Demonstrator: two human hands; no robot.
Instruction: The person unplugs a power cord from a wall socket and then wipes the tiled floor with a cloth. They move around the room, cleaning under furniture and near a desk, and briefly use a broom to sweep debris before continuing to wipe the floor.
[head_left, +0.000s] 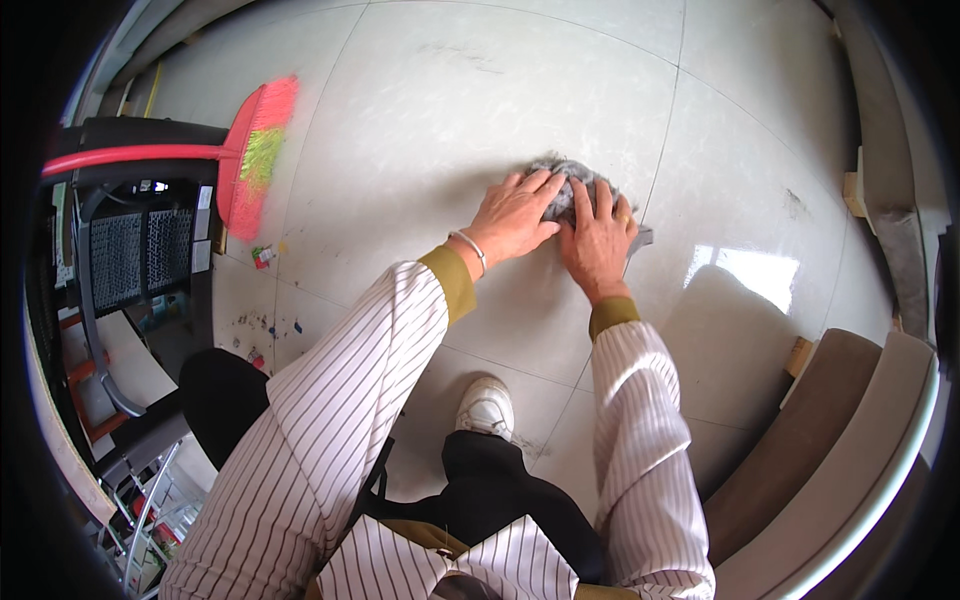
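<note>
A bunched grey cloth (568, 175), mottled with dark fluff, lies on the glossy tiled floor (450, 112) in front of me. My left hand (517, 214) presses on its left side, fingers bent over it. From the right, my right hand (600, 236) bears down on the same cloth with spread fingers. A grey corner of cloth (641, 238) sticks out beyond my right hand. The fingers and palms hide much of the bundle.
A red broom (244, 161) with red and yellow-green bristles is at the left. Litter (262, 256) and dark crumbs lie below it. A black metal frame (139, 255) stands at far left. Brown upholstered seating (802, 435) borders the right. Dark smudges (461, 54) mark the far tiles.
</note>
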